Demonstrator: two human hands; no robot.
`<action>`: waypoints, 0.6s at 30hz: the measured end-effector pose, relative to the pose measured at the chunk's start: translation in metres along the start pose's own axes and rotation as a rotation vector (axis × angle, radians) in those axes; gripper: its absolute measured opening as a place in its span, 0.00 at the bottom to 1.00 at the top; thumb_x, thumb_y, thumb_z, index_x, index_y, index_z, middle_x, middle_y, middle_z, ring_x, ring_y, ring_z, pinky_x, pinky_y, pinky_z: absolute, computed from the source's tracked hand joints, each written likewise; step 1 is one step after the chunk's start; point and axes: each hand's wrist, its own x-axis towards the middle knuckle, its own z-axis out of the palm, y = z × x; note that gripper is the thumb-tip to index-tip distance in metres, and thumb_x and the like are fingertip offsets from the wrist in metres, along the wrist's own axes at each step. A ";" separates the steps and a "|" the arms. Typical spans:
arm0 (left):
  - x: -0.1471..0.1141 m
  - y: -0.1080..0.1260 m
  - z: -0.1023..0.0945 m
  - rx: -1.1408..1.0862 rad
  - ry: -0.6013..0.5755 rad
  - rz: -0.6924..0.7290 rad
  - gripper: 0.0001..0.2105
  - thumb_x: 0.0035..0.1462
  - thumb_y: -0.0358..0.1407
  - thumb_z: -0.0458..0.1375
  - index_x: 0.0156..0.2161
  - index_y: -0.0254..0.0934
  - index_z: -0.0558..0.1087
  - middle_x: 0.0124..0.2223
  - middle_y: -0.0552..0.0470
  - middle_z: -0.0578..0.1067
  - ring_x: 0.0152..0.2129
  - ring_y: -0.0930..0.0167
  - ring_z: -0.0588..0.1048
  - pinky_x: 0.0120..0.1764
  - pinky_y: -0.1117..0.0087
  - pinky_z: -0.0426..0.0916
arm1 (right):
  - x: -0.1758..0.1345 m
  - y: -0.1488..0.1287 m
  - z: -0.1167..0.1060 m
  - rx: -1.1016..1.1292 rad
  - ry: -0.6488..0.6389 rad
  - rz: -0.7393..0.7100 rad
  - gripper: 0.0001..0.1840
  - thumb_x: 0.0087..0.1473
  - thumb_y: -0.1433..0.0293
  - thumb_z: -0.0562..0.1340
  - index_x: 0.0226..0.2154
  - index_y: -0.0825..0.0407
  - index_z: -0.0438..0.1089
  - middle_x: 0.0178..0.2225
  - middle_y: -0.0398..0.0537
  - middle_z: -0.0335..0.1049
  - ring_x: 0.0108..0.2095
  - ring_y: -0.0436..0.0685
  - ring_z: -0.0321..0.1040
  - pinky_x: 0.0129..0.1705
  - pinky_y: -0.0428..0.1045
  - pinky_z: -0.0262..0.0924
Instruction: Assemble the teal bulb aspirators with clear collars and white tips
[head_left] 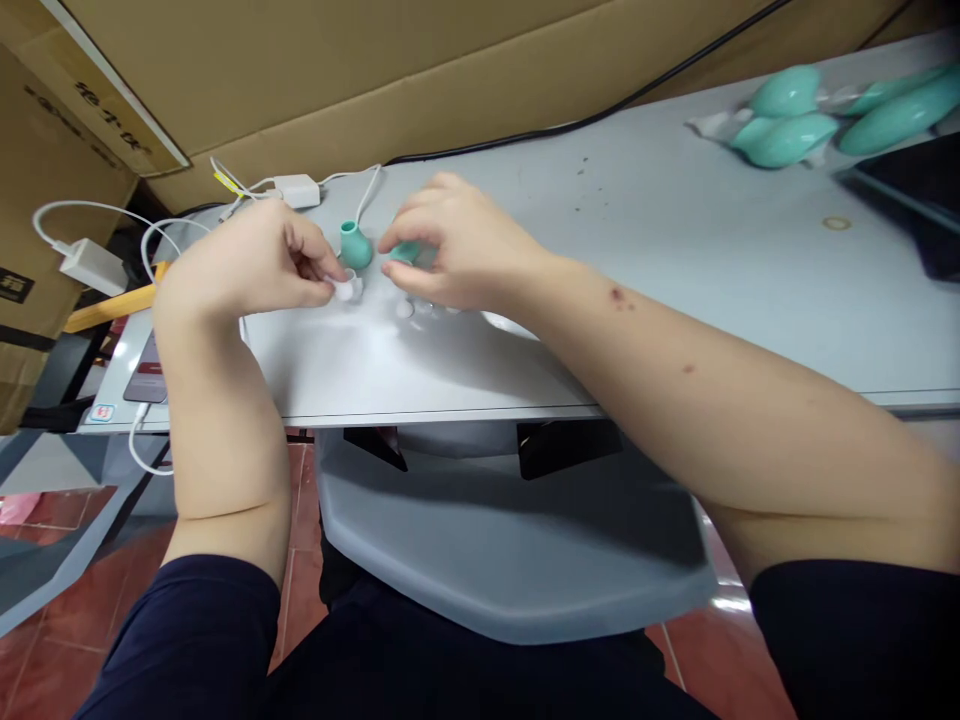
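Dark sleeves fill the bottom of the frame, with bare forearms reaching up to the grey tabletop (675, 250). Left of centre, the left hand (247, 260) has its fingers pinched on a small white cap (345, 290). Beside it, the right hand (457, 245) has its fingers closed on a teal piece (405, 252), next to a teal bulb (354, 246) standing upright.
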 end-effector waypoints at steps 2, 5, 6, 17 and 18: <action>0.001 0.001 0.001 0.055 -0.064 -0.072 0.15 0.52 0.42 0.65 0.41 0.39 0.89 0.36 0.52 0.88 0.32 0.64 0.82 0.39 0.63 0.74 | 0.003 -0.007 0.002 -0.113 -0.060 -0.011 0.11 0.70 0.74 0.70 0.50 0.51 0.88 0.52 0.55 0.86 0.60 0.75 0.73 0.65 0.65 0.69; 0.009 0.004 0.009 0.123 -0.166 -0.146 0.13 0.53 0.39 0.65 0.41 0.41 0.89 0.38 0.55 0.89 0.34 0.64 0.83 0.40 0.65 0.73 | 0.006 -0.019 0.005 -0.227 -0.158 -0.001 0.11 0.71 0.72 0.69 0.49 0.52 0.89 0.55 0.57 0.85 0.63 0.80 0.70 0.65 0.69 0.67; 0.012 0.004 0.012 0.143 -0.198 -0.168 0.13 0.53 0.39 0.65 0.41 0.42 0.89 0.39 0.55 0.89 0.35 0.63 0.83 0.40 0.64 0.73 | 0.007 -0.023 0.006 -0.264 -0.190 -0.003 0.11 0.71 0.72 0.68 0.49 0.54 0.89 0.56 0.58 0.85 0.63 0.81 0.69 0.65 0.70 0.66; 0.006 0.005 0.003 0.137 -0.213 -0.176 0.19 0.49 0.52 0.69 0.42 0.43 0.88 0.37 0.53 0.87 0.34 0.62 0.82 0.39 0.63 0.70 | 0.007 -0.026 0.017 -0.345 -0.303 -0.033 0.13 0.72 0.68 0.65 0.47 0.53 0.87 0.59 0.61 0.80 0.64 0.82 0.64 0.64 0.72 0.61; 0.004 0.004 0.001 0.127 -0.182 -0.163 0.20 0.49 0.53 0.69 0.41 0.43 0.87 0.36 0.53 0.86 0.33 0.62 0.81 0.38 0.63 0.70 | 0.007 -0.024 0.018 -0.314 -0.287 -0.031 0.12 0.73 0.67 0.65 0.46 0.53 0.86 0.58 0.60 0.81 0.64 0.81 0.63 0.64 0.73 0.61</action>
